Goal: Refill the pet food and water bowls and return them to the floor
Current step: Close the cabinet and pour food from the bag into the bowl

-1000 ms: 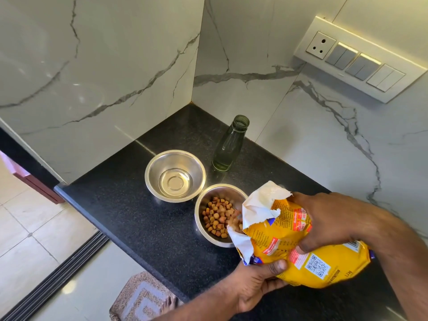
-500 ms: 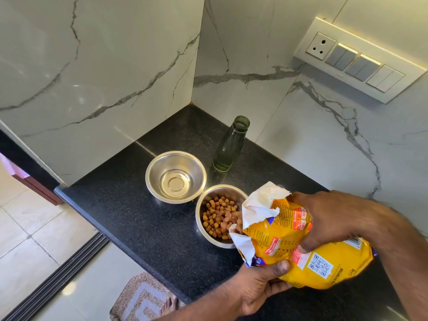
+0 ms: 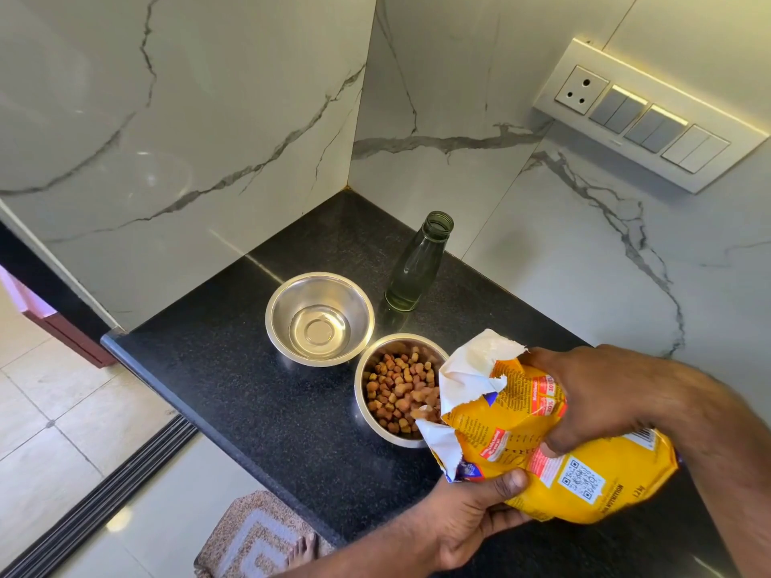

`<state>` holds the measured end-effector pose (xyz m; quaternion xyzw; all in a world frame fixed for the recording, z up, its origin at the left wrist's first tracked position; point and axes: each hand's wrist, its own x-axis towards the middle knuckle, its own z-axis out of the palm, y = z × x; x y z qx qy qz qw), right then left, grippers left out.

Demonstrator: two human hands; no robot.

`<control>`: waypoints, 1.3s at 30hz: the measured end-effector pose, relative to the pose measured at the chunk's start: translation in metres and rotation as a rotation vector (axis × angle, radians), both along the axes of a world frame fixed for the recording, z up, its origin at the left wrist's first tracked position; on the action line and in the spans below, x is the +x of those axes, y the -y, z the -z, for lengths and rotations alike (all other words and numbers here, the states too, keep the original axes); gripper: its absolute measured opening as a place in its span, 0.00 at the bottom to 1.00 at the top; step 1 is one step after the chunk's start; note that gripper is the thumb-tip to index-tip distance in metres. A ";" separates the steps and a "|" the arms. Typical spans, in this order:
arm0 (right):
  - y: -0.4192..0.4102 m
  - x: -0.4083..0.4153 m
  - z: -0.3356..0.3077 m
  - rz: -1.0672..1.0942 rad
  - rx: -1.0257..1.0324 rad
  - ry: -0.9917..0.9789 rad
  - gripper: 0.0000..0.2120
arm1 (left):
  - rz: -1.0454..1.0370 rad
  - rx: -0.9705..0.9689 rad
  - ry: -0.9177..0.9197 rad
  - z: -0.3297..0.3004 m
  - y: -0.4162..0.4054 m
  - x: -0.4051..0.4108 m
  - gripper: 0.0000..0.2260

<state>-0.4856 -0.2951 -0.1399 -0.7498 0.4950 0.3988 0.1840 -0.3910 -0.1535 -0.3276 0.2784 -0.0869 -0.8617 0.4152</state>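
The black speckled stone desk (image 3: 233, 394) ended near the round steel kibble-filled bowl (image 3: 398, 387). I had both grips, left hand (image 3: 467, 519) and right hand (image 3: 617, 398), clenched around the tipped yellow food bag (image 3: 555, 465); overpouring risked spilling kibble floorward.

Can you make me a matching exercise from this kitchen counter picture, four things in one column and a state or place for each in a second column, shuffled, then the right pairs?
Things
1. yellow food bag
2. near steel bowl
3. far steel bowl
4. glass bottle

States or places
A. stands uncapped near the wall corner
B. holds brown kibble
C. held tipped in both hands, torn mouth over a bowl
D. holds only a little clear water

Pairs: 1-C, 2-B, 3-D, 4-A
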 end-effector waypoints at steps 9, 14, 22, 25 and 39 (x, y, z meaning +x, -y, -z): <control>-0.003 -0.003 -0.002 0.022 0.011 0.011 0.52 | 0.022 -0.001 0.004 -0.002 -0.001 -0.001 0.23; -0.005 -0.004 -0.004 0.013 -0.003 0.005 0.51 | 0.030 -0.007 0.003 -0.005 -0.001 -0.002 0.23; -0.006 -0.004 -0.006 0.010 0.002 0.017 0.50 | 0.017 -0.009 0.004 -0.006 -0.002 -0.006 0.24; -0.006 -0.004 -0.007 -0.005 -0.008 0.019 0.50 | 0.005 -0.017 0.003 -0.006 -0.003 -0.007 0.23; -0.005 -0.007 -0.003 -0.028 0.010 0.037 0.48 | -0.022 -0.036 0.044 -0.009 -0.006 -0.010 0.26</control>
